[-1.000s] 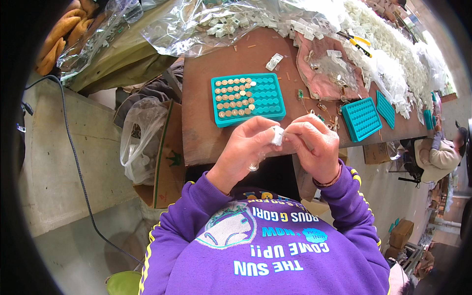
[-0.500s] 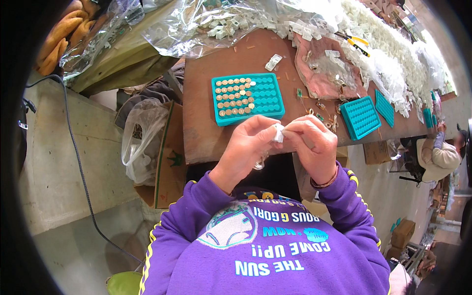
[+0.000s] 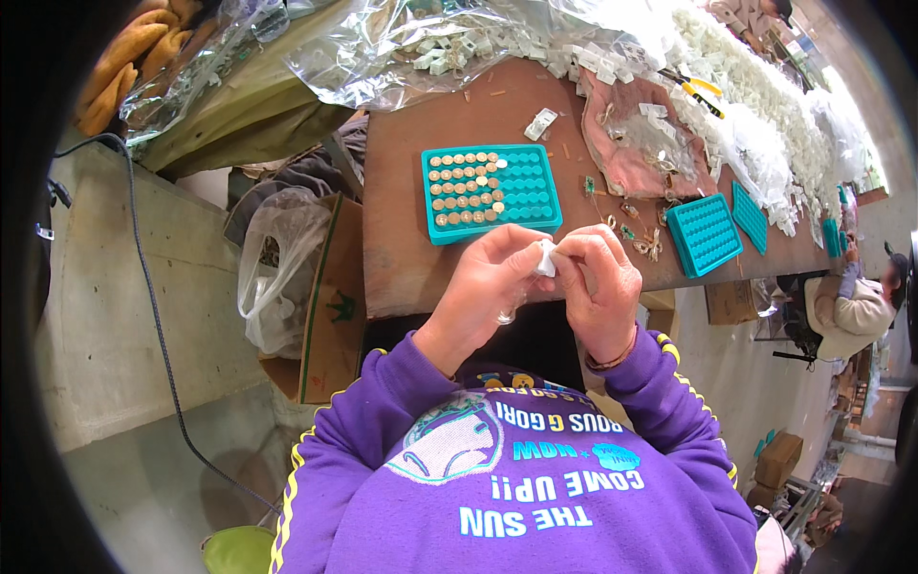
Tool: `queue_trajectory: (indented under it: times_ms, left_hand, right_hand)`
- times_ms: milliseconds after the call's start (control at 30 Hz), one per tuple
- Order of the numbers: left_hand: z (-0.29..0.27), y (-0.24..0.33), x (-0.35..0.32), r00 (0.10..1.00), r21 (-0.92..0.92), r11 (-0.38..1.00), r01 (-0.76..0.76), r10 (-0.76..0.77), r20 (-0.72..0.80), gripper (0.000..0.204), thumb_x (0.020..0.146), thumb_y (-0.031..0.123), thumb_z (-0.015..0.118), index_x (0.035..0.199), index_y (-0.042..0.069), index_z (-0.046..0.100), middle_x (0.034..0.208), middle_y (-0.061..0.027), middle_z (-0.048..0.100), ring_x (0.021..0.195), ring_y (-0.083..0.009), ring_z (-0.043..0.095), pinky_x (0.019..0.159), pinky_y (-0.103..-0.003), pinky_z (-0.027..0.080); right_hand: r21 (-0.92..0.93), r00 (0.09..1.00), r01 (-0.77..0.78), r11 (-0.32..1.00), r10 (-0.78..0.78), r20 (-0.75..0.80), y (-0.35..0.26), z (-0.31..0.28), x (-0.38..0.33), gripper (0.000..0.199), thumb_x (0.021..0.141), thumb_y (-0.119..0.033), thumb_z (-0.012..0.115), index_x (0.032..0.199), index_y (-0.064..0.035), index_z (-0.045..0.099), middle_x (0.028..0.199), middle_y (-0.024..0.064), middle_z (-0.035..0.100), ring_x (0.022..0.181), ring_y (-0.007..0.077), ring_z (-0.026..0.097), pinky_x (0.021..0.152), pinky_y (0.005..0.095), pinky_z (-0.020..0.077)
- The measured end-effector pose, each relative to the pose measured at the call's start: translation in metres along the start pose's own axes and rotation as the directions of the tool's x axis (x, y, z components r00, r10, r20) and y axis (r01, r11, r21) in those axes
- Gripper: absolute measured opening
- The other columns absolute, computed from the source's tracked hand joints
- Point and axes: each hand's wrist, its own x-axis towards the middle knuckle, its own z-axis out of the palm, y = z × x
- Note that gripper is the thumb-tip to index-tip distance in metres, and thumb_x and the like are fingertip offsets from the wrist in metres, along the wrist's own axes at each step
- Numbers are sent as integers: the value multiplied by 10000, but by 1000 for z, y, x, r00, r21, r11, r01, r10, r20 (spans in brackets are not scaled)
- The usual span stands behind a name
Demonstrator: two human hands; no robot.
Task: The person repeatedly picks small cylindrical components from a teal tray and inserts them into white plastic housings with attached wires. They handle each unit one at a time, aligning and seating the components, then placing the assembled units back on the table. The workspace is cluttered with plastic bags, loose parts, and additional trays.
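Small white part (image 3: 546,256) pinched between fingertips of left hand (image 3: 490,279) and right hand (image 3: 601,287), above table edge (image 3: 402,287).

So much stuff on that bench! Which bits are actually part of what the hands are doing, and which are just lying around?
In use:
- small white part, pinched between left hand and right hand
- teal tray, partly filled with round brass-coloured pieces

Lying about:
- two more teal trays, apparently unfilled
- yellow-handled pliers
- clear bags of white parts
- pink cloth
- cardboard box beside the table

Small white plastic part (image 3: 545,258), pinched between both hands' fingertips, above table edge.
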Motion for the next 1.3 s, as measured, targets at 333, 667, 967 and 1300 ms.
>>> queue_trajectory:
  times_ms: [333,667,967,1300]
  left_hand:
    - [-4,0,0,997,-55,998,-34,38,66,198,979,188,589,1085,21,579,1011,-61,630,919,-118,628,781,-253,534]
    - [-6,-2,1,997,-76,997,-30,36,71,195,978,187,589,1078,19,585,1001,-58,631,902,-114,626,756,-249,528]
    - [0,-1,0,1000,-54,998,-23,23,-8,210,956,209,627,1063,31,593,931,-42,634,799,-103,599,733,-264,512]
    - [-4,0,1,997,-88,996,-28,34,70,209,979,204,588,1083,23,584,987,-61,637,849,-116,637,753,-263,538]
  right_hand:
    - [285,963,-265,921,267,34,5,-3,-3,69,837,47,660,877,18,612,782,90,604,682,156,617,624,253,493]
    - [-53,998,-3,999,6,67,-3,-7,6,90,822,61,632,864,-3,585,775,126,582,651,280,609,584,319,490]
    - [-118,996,74,990,-68,50,-3,-3,3,91,816,42,630,876,-10,585,787,129,575,645,301,601,564,342,494]
    - [199,978,-208,958,204,39,2,-2,0,54,870,29,633,899,7,595,765,83,613,669,130,614,612,261,500]
